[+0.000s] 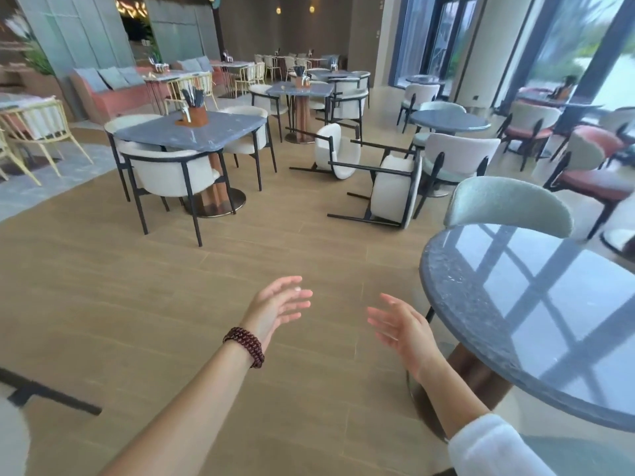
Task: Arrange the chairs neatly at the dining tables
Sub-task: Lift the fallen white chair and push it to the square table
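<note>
Two white padded chairs with black metal legs lie tipped over on the wooden floor ahead. The nearer fallen chair [391, 192] rests on its side, and the farther fallen chair [335, 151] lies just behind it. My left hand [280, 309], with a dark bead bracelet at the wrist, is stretched forward, empty, fingers apart. My right hand [400, 326] is also held out, empty and spread. Both hands are well short of the fallen chairs. A square grey table [165, 135] to the left has white chairs pushed in around it.
A round dark stone table [481, 304] stands close on my right with a pale green chair [505, 204] behind it. Another round table [450, 121] and several chairs stand beyond the fallen ones. A black chair leg [51, 393] juts in at lower left. Open floor lies straight ahead.
</note>
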The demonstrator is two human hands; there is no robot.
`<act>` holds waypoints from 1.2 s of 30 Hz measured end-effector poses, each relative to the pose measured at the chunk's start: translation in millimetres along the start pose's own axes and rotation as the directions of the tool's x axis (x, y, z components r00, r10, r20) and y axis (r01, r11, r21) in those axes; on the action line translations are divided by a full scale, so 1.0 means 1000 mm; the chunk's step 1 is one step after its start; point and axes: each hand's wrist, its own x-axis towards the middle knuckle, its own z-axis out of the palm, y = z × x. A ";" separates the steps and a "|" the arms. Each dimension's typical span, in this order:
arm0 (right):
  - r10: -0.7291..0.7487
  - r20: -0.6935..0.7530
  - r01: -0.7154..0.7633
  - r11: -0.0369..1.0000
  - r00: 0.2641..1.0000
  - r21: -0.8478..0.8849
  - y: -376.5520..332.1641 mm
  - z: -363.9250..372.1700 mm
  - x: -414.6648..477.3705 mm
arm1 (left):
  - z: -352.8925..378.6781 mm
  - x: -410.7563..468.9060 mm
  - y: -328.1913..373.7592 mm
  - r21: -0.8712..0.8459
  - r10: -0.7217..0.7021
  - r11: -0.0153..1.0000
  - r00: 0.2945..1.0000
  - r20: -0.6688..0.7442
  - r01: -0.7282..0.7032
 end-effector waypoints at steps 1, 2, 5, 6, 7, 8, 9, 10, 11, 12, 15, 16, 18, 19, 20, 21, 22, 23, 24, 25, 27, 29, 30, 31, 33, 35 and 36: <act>0.003 -0.008 -0.003 1.000 1.000 0.004 -0.003 0.007 0.012 | -0.003 0.017 0.005 0.002 -0.002 1.000 1.000 0.008 0.002; 0.005 -0.015 -0.005 1.000 1.000 0.007 -0.005 0.011 0.023 | -0.006 0.032 0.009 0.003 -0.006 1.000 1.000 0.013 0.006; 0.002 -0.049 -0.001 1.000 0.999 0.016 -0.015 0.021 0.066 | -0.007 0.087 0.018 0.011 -0.018 1.000 0.999 0.045 0.017; -0.003 -0.060 0.005 1.000 0.998 0.021 -0.019 0.022 0.082 | -0.006 0.107 0.020 0.015 -0.023 1.000 0.998 0.057 0.022; -0.009 -0.070 0.011 1.000 0.997 0.024 -0.024 0.022 0.099 | -0.003 0.127 0.023 0.016 -0.026 1.000 0.997 0.070 0.025; -0.017 -0.081 0.020 0.999 0.997 0.026 -0.029 0.021 0.118 | 0.001 0.149 0.026 0.018 -0.025 1.000 0.996 0.083 0.024; -0.025 -0.093 0.027 0.999 0.995 0.029 -0.034 0.020 0.137 | 0.006 0.170 0.029 0.019 -0.022 1.000 0.995 0.095 0.021; -0.031 -0.105 0.035 0.999 0.994 0.032 -0.038 0.017 0.156 | 0.011 0.191 0.032 0.021 -0.017 1.000 0.994 0.105 0.015; -0.038 -0.112 0.042 0.998 0.993 0.039 -0.043 0.014 0.179 | 0.018 0.215 0.035 0.018 -0.010 1.000 0.993 0.116 0.008; -0.041 -0.117 0.047 0.998 0.992 0.049 -0.048 0.011 0.198 | 0.023 0.235 0.038 0.017 -0.001 1.000 0.992 0.125 -0.001; -0.040 -0.134 0.052 0.995 0.990 0.085 -0.071 0.002 0.265 | 0.043 0.300 0.054 0.016 0.015 1.000 0.988 0.151 -0.017; -0.033 -0.138 0.045 0.995 0.990 0.090 -0.080 -0.001 0.287 | 0.049 0.322 0.059 0.022 0.012 1.000 0.988 0.154 -0.015; -0.033 -0.138 0.045 0.995 0.990 0.087 -0.097 -0.005 0.330 | 0.059 0.363 0.071 0.022 0.011 1.000 0.987 0.160 -0.015; -0.034 -0.135 0.046 0.995 0.990 0.088 -0.107 -0.006 0.351 | 0.064 0.385 0.077 0.020 0.013 1.000 0.987 0.163 -0.016; -0.035 -0.135 0.047 0.995 0.990 0.086 -0.114 -0.008 0.367 | 0.066 0.401 0.081 0.019 0.014 1.000 0.987 0.161 -0.017; -0.038 -0.133 0.049 0.995 0.990 0.083 -0.122 -0.008 0.388 | 0.070 0.423 0.086 0.015 0.016 1.000 0.987 0.160 -0.019; -0.038 -0.132 0.049 0.996 0.990 0.077 -0.129 -0.008 0.407 | 0.073 0.443 0.090 0.012 0.016 1.000 0.987 0.160 -0.018; -0.037 -0.132 0.047 0.996 0.991 0.075 -0.135 -0.007 0.426 | 0.074 0.463 0.093 0.009 0.016 1.000 0.987 0.161 -0.018; -0.035 -0.133 0.045 0.996 0.991 0.076 -0.140 -0.006 0.445 | 0.075 0.483 0.097 0.008 0.017 1.000 0.987 0.161 -0.019; -0.031 -0.132 0.041 0.996 0.991 0.078 -0.144 -0.004 0.464 | 0.076 0.503 0.100 0.006 0.020 1.000 0.987 0.161 -0.021; -0.025 -0.133 0.035 0.996 0.991 0.078 -0.149 0.001 0.503 | 0.076 0.543 0.104 0.000 0.027 1.000 0.986 0.164 -0.027; -0.025 -0.137 0.036 0.996 0.990 0.078 -0.153 0.005 0.540 | 0.076 0.583 0.106 -0.005 0.031 1.000 0.985 0.172 -0.031; -0.028 -0.143 0.039 0.996 0.989 0.080 -0.155 0.007 0.560 | 0.076 0.606 0.107 -0.001 0.032 0.999 0.984 0.178 -0.032; -0.029 -0.152 0.042 0.996 0.988 0.082 -0.157 0.009 0.580 | 0.076 0.628 0.108 0.005 0.031 0.999 0.982 0.185 -0.033; -0.038 -0.168 0.054 0.994 0.985 0.092 -0.163 0.012 0.618 | 0.077 0.672 0.110 0.011 0.029 0.999 0.980 0.199 -0.032; -0.032 -0.198 0.056 0.992 0.980 0.114 -0.170 0.015 0.661 | 0.080 0.721 0.116 0.019 0.011 1.000 0.975 0.222 -0.015; -0.029 -0.214 0.056 0.991 0.976 0.122 -0.175 0.016 0.683 | 0.082 0.745 0.120 0.022 0.000 1.000 0.972 0.237 -0.006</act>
